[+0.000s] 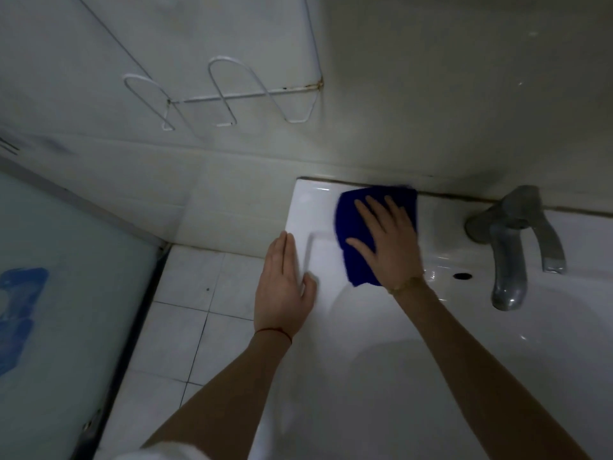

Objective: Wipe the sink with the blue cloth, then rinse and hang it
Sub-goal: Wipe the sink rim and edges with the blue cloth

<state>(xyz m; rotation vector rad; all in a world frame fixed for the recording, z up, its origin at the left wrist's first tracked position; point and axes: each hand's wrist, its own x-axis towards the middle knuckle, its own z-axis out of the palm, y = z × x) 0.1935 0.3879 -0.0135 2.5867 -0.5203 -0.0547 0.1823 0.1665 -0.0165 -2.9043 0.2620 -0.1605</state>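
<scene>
A white ceramic sink (308,207) fills the lower right of the head view. The blue cloth (351,224) lies flat on its back left ledge, close to the wall. My right hand (388,240) presses down on the cloth with fingers spread, covering its right half. My left hand (285,287) rests flat on the sink's left rim, fingers together, holding nothing. A grey metal tap (510,250) stands at the back right of the sink, its spout over the basin, with a small overflow hole (462,276) beside it.
A white wire rack (229,97) is fixed to the wall above and left of the sink. White floor tiles (199,310) lie left of the sink. A frosted glass panel (59,293) with blue marks stands at the far left.
</scene>
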